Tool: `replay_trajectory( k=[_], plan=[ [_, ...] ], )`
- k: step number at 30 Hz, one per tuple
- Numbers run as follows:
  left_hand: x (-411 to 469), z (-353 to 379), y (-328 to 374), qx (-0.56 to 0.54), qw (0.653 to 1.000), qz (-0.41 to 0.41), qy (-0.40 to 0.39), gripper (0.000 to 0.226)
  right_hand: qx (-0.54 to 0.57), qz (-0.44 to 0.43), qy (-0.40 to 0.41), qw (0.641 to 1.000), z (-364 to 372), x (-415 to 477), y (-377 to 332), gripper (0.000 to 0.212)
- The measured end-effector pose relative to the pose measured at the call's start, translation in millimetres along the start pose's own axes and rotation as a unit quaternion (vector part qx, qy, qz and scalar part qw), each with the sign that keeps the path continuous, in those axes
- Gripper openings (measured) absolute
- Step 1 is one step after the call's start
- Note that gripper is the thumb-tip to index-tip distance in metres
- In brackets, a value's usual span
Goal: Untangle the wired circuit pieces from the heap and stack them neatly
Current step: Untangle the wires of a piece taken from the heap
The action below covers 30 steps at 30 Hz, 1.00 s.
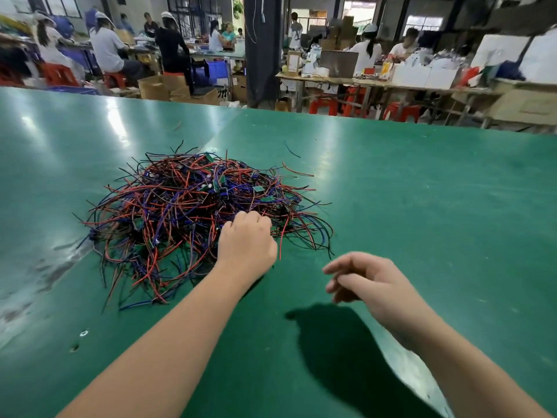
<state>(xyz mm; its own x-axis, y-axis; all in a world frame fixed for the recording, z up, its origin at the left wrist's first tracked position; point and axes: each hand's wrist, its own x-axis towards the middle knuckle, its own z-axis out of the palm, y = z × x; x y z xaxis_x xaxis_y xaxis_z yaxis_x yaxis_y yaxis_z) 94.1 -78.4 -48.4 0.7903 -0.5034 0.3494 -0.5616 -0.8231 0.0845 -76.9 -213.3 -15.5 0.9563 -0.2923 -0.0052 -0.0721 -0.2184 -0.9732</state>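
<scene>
green and glossy, the bench (422,206) carries glare streaks and scuffed grey patches toward its left edge, with a faint seam running slantwise to the far edge. behind it the room is a busy workshop: seated workers (108,52) at other benches, red stools (324,105), cardboard boxes (162,87) and a dark pillar (262,55). the heap (180,206) of red, blue and black wires with small green boards (258,188) lies left of the bench's middle, well apart from every edge; no stack shows anywhere yet. the left hand (245,239) is at the heap's near right side, its grip closed round some strands, fingertips hidden among them, and a red wire (281,242) hangs beside the knuckles. the right hand (370,282) hovers above bare bench toward the right, its grip loose and holding nothing

the likely trouble is the tangle itself: a pull by one closed grip, with nothing pinning the rest, would probably drag the whole mound along the slick surface toward the near edge rather than free one piece. tugging hard on thin leads could tear a wire off its board. loops caught round neighbouring boards may lift several pieces at once, which then drop and scatter; a stray wire (291,149) lies alone toward the far edge. the free hand would do well to press the heap down first
</scene>
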Motion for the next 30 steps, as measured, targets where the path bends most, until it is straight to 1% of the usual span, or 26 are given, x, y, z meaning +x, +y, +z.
replay_trajectory(
  k=[1,4,5,7,8,12,14,17,19,21,24,25,27,29,30],
  plan=[
    [-0.8,0.7,-2.4,-0.013,1.000,-0.002,0.002,0.027,0.002,0.020,0.015,1.000,2.1,13.4,7.0,0.031],
    [-4.5,-2.1,-5.7,-0.109,0.993,-0.021,0.030,0.024,-0.006,0.059,0.044,0.997,10.8,39.1,22.4,0.030],
    [-5.8,-3.4,-5.3,-0.128,0.990,-0.028,0.044,0.023,0.000,0.059,0.056,0.997,10.9,42.9,28.2,0.030],
    [-7.3,-5.8,-3.8,-0.133,0.988,-0.045,0.062,0.025,0.021,0.055,0.070,0.996,7.4,45.3,36.3,0.030],
    [-7.5,-6.3,-3.7,-0.132,0.988,-0.056,0.053,0.027,0.029,0.052,0.066,0.996,5.3,44.9,38.5,0.030],
    [-5.0,-6.8,-7.1,-0.138,0.986,-0.094,-0.027,0.028,0.025,0.041,0.038,0.998,3.2,44.5,43.1,0.030],
    [-5.0,-9.7,-9.0,-0.140,0.985,-0.102,-0.027,0.027,0.020,0.039,0.033,0.998,4.9,45.4,43.2,0.029],
    [-4.1,-14.3,-9.6,-0.182,0.977,-0.110,0.004,0.024,0.020,0.032,0.034,0.999,5.2,46.1,42.6,0.028],
    [-4.5,-13.4,-10.3,-0.208,0.972,-0.112,0.008,0.030,0.020,0.028,0.035,0.999,4.8,46.2,41.9,0.028],
    [-4.8,-11.3,-9.4,-0.191,0.974,-0.123,-0.014,0.030,0.009,0.025,0.035,0.999,5.1,46.0,42.0,0.029],
    [-6.1,-8.0,-0.2,-0.056,0.990,-0.125,-0.045,0.036,-0.007,0.017,0.035,0.999,6.2,45.0,42.6,0.030],
    [-6.7,-8.4,3.1,-0.031,0.991,-0.122,-0.041,0.038,-0.010,0.015,0.035,0.999,6.3,44.9,42.9,0.030],
    [-7.3,-10.7,7.3,-0.057,0.991,-0.119,-0.010,0.037,-0.010,0.014,0.034,0.999,5.9,44.6,42.7,0.030],
    [-8.3,-17.6,8.2,-0.162,0.980,-0.095,0.069,0.033,0.001,0.010,0.035,0.999,5.1,44.4,41.8,0.030],
    [-8.5,-23.2,8.7,-0.233,0.963,-0.071,0.115,0.030,0.016,0.011,0.038,0.999,4.4,44.0,41.5,0.030]
  ],
)
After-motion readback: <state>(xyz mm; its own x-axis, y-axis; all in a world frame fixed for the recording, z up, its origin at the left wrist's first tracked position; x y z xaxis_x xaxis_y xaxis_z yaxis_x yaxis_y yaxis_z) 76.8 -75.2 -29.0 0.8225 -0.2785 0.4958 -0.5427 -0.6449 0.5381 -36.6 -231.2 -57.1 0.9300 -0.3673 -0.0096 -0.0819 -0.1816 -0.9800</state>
